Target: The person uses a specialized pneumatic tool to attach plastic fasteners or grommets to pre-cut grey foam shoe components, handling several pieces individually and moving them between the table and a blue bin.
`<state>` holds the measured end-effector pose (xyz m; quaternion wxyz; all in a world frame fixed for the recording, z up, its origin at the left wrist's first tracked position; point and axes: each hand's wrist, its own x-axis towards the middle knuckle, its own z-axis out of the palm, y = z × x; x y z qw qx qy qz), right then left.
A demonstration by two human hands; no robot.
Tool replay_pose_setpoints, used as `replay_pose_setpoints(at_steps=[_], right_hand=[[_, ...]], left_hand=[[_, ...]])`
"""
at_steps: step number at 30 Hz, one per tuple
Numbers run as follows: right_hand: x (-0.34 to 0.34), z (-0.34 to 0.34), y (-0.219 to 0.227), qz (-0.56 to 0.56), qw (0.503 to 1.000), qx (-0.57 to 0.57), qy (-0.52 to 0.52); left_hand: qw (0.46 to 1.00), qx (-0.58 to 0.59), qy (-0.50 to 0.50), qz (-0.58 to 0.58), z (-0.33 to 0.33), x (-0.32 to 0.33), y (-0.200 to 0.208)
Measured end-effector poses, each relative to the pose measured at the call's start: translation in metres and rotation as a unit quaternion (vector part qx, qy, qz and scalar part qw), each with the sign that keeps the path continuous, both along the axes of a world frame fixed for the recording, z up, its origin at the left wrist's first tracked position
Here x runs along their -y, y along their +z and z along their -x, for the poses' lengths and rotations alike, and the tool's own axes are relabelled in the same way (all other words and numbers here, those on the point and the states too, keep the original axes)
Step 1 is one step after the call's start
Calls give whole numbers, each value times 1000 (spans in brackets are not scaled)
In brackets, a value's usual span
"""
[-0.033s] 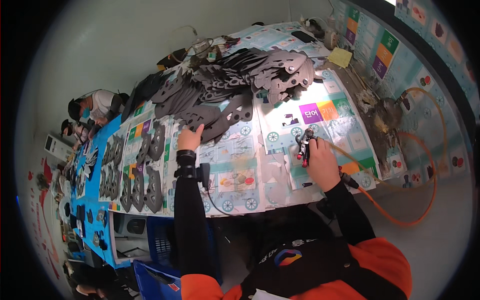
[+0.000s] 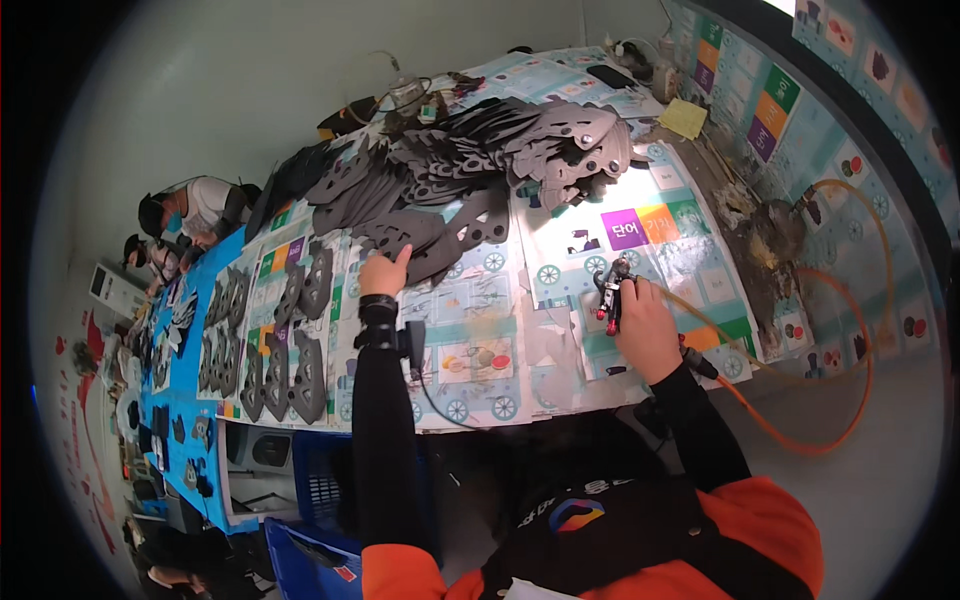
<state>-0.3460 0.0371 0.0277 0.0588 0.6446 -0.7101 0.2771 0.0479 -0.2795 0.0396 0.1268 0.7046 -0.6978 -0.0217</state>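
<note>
My left hand (image 2: 384, 272) is at the near edge of a dark grey flat piece with holes (image 2: 410, 232), its thumb raised along the edge and its fingertips partly hidden. It seems to grip that piece. Behind it spreads a big heap of similar grey pieces (image 2: 460, 150), overlapping in layers. Further right, my right hand (image 2: 648, 325) is wrapped round a small spray gun (image 2: 611, 290) with red-tipped parts, held over the papered table. An orange hose (image 2: 745, 402) runs from beside the right wrist.
Printed paper sheets (image 2: 470, 300) cover the table. Several grey pieces (image 2: 308, 375) lie in rows at the left. A blue crate (image 2: 318, 480) stands below the edge. A crusted container (image 2: 775, 230), a yellow pad (image 2: 683, 118) and a phone (image 2: 610, 76) sit right and back. People (image 2: 200, 208) work at the far left.
</note>
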Motion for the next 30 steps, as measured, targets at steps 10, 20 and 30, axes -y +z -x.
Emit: replay_pose_setpoints(at_steps=[10, 20, 30], right_hand=[[-8, 14, -2, -39, 999, 12, -1], [2, 21, 15, -100, 993, 69, 8], [-9, 45, 144, -331, 782, 506, 151]], left_hand=[[981, -47, 162, -91, 56, 45, -10], [920, -323, 11, 221, 6, 1, 33], [816, -553, -74, -154, -16, -266, 43]])
